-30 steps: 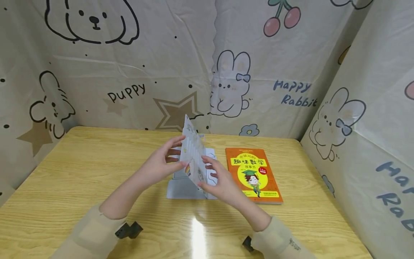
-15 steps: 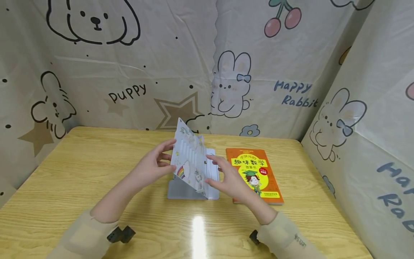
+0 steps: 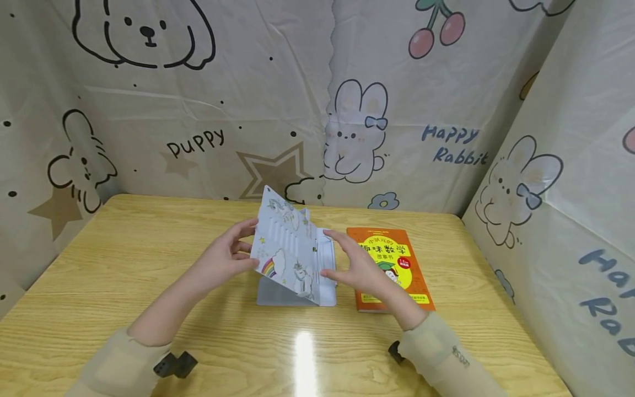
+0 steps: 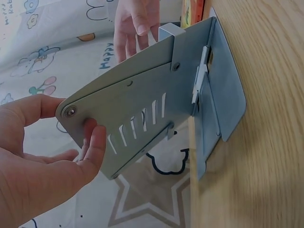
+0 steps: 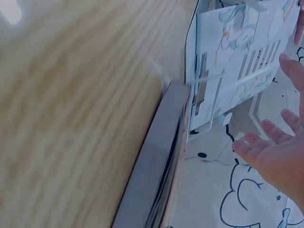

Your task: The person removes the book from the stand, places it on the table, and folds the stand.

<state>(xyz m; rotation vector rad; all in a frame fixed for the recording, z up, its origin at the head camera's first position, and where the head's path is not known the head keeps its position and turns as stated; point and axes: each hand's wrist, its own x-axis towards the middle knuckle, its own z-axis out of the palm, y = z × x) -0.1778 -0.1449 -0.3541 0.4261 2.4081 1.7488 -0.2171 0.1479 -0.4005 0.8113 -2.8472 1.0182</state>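
Note:
A pale metal book stand (image 3: 288, 248), printed with unicorns and a rainbow, stands mid-table. Its slotted panel tilts up to the left from a flat base plate (image 3: 283, 292). My left hand (image 3: 223, 256) pinches the panel's raised left edge; in the left wrist view the fingers are at the corner of the plain back face (image 4: 137, 109), near a rivet. To the right of the panel, my right hand (image 3: 359, 267) is spread with thumb and fingers apart. In the right wrist view, nothing is in that hand (image 5: 280, 147), which is beside the printed panel (image 5: 247, 42).
An orange book (image 3: 415, 281) with a cartoon graduate on its cover lies right of the stand, partly under the right forearm. The wooden table (image 3: 124, 248) ends at a printed cloth backdrop (image 3: 297, 82), with another cloth wall (image 3: 560, 165) at the right.
The panel has swung down to the left with my left hand on its edge, so more of its printed face shows. My right hand has moved right, away from the panel.

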